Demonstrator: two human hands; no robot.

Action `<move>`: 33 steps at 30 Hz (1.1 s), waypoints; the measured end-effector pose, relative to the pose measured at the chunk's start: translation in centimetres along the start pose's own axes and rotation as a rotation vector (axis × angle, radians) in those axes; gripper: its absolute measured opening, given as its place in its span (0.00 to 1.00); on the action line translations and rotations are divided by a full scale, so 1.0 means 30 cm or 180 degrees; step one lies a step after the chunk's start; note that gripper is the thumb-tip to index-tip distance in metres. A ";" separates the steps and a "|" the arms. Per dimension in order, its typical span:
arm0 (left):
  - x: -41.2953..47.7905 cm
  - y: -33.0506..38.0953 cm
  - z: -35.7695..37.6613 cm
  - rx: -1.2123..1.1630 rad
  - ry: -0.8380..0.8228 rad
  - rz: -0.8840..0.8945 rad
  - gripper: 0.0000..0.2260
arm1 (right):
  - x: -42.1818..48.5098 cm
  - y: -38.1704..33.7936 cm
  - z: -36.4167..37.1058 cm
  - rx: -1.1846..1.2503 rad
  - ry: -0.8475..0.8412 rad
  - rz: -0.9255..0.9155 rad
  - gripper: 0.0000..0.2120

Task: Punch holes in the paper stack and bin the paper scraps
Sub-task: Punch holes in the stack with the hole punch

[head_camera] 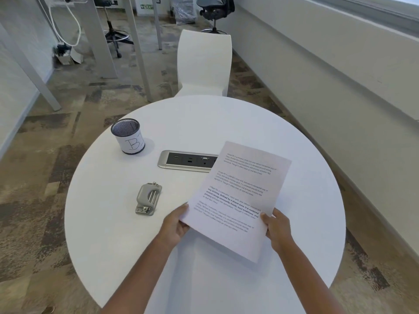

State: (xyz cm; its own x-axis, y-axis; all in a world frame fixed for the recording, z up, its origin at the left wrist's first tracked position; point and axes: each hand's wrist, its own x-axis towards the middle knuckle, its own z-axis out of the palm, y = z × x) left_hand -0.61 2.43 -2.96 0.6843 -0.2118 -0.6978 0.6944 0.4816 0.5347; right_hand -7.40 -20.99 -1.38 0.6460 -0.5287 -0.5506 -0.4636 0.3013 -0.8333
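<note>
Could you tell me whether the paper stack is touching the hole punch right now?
Apart. The head view shows bare white table between the paper stack and the hole punch.

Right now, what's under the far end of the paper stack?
The paper stack covers the right end of the table's power outlet strip. Its left sockets show; the covered end cannot be seen. Both hands hold the stack's near edge.

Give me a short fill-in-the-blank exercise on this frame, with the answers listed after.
1. The paper stack is held by ____ hands.
2. The hole punch sits on the table, to the ____ of the left hand.
3. The mesh cup wears a label with a handwritten letter ____.
4. The stack's far corner covers one end of the ____ panel.

Answers: both; left; B; socket
</note>
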 end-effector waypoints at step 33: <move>0.035 0.277 -0.061 0.4038 0.1843 0.2024 0.14 | 0.015 -0.022 -0.046 -0.0140 -0.0742 0.0086 0.09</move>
State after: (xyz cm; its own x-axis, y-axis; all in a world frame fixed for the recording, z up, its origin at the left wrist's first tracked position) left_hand 5.47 7.76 -0.13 0.9633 0.2368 -0.1265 0.2618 -0.7231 0.6392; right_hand -7.65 -22.53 -1.00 0.7533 -0.3218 -0.5736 -0.5052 0.2753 -0.8179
